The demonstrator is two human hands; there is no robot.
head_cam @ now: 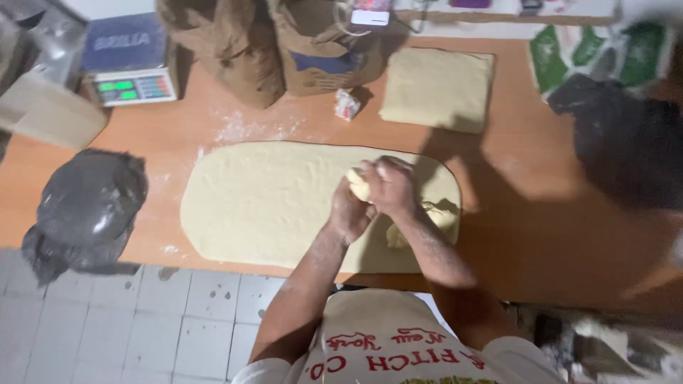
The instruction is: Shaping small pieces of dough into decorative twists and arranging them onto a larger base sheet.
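A long, flattened sheet of pale dough lies on the orange wooden table. Over its right part, my left hand and my right hand are pressed together around a small lump of dough, held just above the sheet. More lumps of dough rest on the sheet's right end, partly hidden behind my right forearm. A second, square slab of dough lies farther back on the table.
A digital scale stands at the back left, with brown paper sacks beside it. A small wrapped block sits near the sacks. Dark plastic bags lie at the left and right. Tiled floor shows below the table edge.
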